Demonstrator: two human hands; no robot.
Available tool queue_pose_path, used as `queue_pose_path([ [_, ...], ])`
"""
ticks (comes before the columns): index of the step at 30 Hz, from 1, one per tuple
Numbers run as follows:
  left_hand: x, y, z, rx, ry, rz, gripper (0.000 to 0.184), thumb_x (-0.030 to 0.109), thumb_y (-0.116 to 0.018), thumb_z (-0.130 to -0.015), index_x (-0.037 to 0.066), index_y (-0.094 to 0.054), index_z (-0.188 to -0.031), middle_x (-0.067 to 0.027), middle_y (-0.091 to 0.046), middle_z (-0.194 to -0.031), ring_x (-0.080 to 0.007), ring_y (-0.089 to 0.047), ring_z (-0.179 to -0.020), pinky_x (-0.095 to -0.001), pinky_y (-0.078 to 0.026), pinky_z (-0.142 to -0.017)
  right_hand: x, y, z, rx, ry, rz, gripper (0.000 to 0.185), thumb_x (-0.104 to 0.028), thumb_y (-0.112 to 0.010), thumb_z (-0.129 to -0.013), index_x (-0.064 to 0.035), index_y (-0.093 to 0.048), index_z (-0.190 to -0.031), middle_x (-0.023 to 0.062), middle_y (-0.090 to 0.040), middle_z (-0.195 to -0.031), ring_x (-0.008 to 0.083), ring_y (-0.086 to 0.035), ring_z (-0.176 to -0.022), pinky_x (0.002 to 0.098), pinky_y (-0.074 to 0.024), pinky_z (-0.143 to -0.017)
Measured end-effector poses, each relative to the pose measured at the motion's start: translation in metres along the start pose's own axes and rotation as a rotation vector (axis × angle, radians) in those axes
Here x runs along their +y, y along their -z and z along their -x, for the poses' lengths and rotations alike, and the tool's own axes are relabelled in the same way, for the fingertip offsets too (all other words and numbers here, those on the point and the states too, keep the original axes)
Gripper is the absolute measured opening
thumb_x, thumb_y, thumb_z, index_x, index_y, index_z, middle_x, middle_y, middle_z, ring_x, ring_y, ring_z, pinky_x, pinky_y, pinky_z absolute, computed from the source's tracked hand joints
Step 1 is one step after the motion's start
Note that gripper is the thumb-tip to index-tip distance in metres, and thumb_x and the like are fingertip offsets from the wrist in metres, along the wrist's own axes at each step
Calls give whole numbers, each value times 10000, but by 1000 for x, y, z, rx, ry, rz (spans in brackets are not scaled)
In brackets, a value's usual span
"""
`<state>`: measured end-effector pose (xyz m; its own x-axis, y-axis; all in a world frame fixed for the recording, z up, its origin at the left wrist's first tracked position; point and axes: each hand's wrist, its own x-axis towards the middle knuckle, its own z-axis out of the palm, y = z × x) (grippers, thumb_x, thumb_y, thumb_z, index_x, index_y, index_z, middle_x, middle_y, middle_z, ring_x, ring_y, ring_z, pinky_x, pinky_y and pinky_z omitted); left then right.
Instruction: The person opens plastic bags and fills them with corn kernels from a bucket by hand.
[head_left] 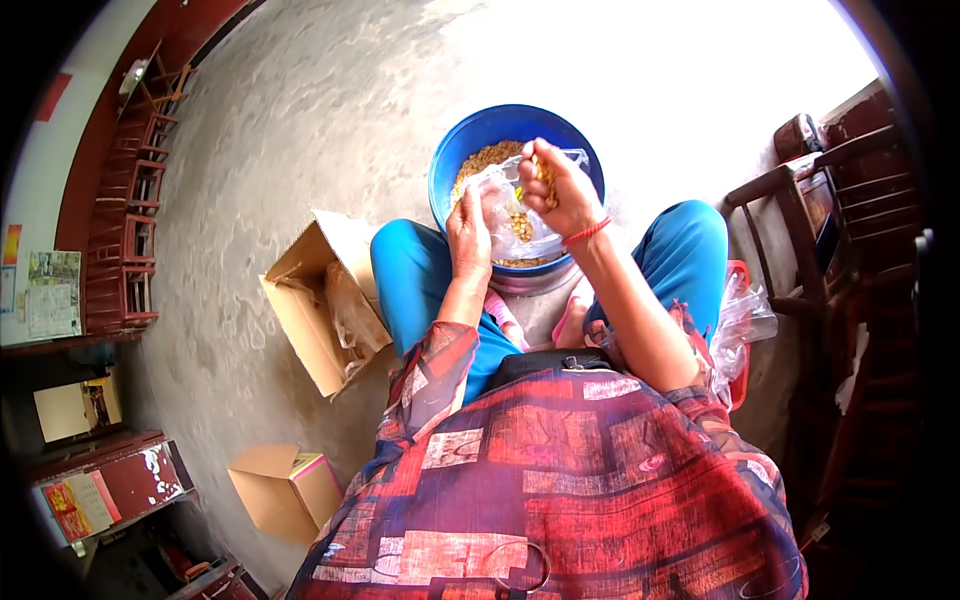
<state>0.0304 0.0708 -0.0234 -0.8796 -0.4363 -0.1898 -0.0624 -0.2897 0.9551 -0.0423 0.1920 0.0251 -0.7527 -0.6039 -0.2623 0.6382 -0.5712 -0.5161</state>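
Note:
A blue tub [440, 160] stands on the floor between my knees, holding a layer of small golden-brown pieces [490, 158], perhaps kernels. Over it hangs a clear plastic bag [543, 240] with some of the same pieces inside. My left hand [468, 238] grips the bag's left edge, thumb and fingers pinched on the film. Above the bag's mouth, my right hand [568, 200] is closed round a handful of yellow-brown kernels [545, 180], which show between the curled fingers. A red band circles the right wrist.
On the left, an open cardboard box [300, 290] holds clear plastic. A smaller box [275, 490] is nearer me. Beside my right leg, a red basket [740, 385] contains plastic bags [742, 320]. Wooden chairs [800, 220] stand right; more wooden furniture [135, 210] lines the left wall.

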Motion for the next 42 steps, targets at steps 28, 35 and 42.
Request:
queue_pose_path([
  [28,7,20,-8,119,-317,-207,233,225,-460,-907,68,-523,-1068,51,-451,-669,-16,-358,-526,-155,-295,-458,19,18,-1,214,708,1243,456,23,-518,-735,-134,-492,-1163,117,-420,-1204,201,-556,-855,274,-480,-737],
  [35,14,20,9,21,-154,-178,252,256,-461,-910,59,-576,-802,57,-465,-622,-3,-356,-498,-152,-269,-436,8,43,-10,63,710,1776,272,-64,-530,-767,-109,-562,-1033,141,-517,-1075,284,-576,-853,351,-470,-710],
  [42,18,22,-1,2,-310,-472,310,227,-498,-883,2,-541,-674,-67,-534,-529,-105,-489,-490,-286,-388,-465,-19,54,-12,7,117,1184,264,-237,-546,-823,-1,-613,-725,12,-566,-619,77,-501,-609,248,-424,-604],
])
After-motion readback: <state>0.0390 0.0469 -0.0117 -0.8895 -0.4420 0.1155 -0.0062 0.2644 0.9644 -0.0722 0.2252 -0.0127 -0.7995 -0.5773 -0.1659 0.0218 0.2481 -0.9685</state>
